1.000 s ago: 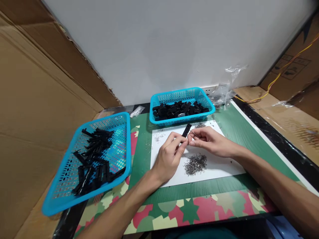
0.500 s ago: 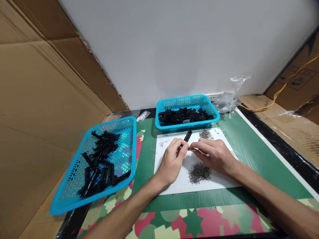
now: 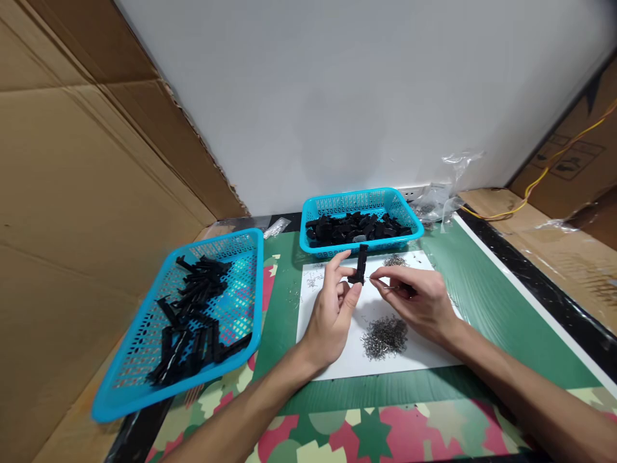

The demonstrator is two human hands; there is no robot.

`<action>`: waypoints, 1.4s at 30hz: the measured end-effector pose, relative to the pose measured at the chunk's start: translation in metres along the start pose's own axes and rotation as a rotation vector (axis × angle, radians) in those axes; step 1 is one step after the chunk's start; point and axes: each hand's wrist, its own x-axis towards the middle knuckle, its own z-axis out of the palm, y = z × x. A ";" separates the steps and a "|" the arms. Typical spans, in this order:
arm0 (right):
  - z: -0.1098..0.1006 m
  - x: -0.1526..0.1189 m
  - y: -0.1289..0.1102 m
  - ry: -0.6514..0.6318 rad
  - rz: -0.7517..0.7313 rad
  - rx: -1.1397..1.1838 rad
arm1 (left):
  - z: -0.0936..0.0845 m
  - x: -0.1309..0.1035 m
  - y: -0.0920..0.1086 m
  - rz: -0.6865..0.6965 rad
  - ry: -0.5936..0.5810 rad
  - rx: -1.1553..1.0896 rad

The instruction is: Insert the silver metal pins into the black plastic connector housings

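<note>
Between the thumb and fingers of my left hand [image 3: 332,312] stands a black plastic part [image 3: 362,262], nearly upright, with its lower end at the thumb tip. Just to its right is my right hand [image 3: 421,299], with thumb and index finger pinched together near the part. A thin metallic piece [image 3: 389,287] shows at the right fingers, too small to identify. Under the hands lies a white sheet [image 3: 332,370], bearing a large pile of small metal pieces [image 3: 384,337] and a smaller pile [image 3: 395,260] behind the right hand.
A blue basket [image 3: 260,283] with long black parts is at the left. Another blue basket [image 3: 361,247] with black pieces stands behind the sheet. Clear plastic bags [image 3: 436,200], a yellow cable [image 3: 535,186] and cardboard [image 3: 569,161] are at the back right.
The black part has turned more upright and shows more fully. My left fingers have lifted and spread around it. My right hand has shifted slightly right, its fingers more curled.
</note>
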 end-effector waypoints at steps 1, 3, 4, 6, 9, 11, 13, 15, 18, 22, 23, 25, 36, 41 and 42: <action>0.000 0.000 0.001 -0.008 -0.007 0.005 | 0.000 0.000 0.000 0.000 -0.019 0.015; 0.001 -0.002 0.003 -0.040 -0.024 0.016 | -0.001 -0.001 -0.001 0.005 -0.040 0.053; 0.001 -0.002 0.004 -0.058 -0.035 0.021 | -0.001 -0.001 -0.002 0.012 -0.043 0.070; 0.002 -0.003 0.006 -0.090 -0.060 0.024 | -0.001 -0.001 -0.004 0.034 -0.039 0.091; 0.003 -0.004 0.007 -0.094 -0.096 0.000 | -0.001 -0.001 -0.005 0.074 -0.041 0.097; 0.003 -0.004 0.007 -0.075 -0.111 -0.022 | -0.001 0.000 -0.004 0.097 -0.049 0.101; 0.003 -0.004 0.006 -0.054 -0.120 -0.034 | -0.001 -0.001 -0.003 0.107 -0.050 0.113; 0.002 -0.004 0.006 -0.042 -0.117 -0.036 | -0.001 -0.001 -0.002 0.099 -0.045 0.124; 0.001 -0.004 0.004 -0.035 -0.101 -0.044 | -0.002 -0.001 -0.001 0.088 -0.048 0.138; 0.002 -0.005 0.003 -0.039 -0.086 -0.046 | -0.001 -0.001 -0.001 0.114 -0.057 0.133; 0.002 -0.005 0.004 -0.046 -0.090 -0.038 | -0.001 -0.001 -0.001 0.119 -0.058 0.128; 0.003 -0.005 0.004 -0.065 -0.105 -0.015 | -0.001 -0.001 -0.001 0.125 -0.054 0.124; 0.002 -0.003 0.005 -0.094 -0.081 0.082 | -0.002 -0.003 -0.002 0.108 -0.058 0.079; 0.000 -0.002 0.005 -0.128 -0.059 0.141 | -0.003 -0.003 -0.003 -0.020 -0.090 -0.032; 0.000 -0.001 0.005 -0.135 -0.051 0.161 | -0.004 -0.003 -0.004 -0.036 -0.103 -0.059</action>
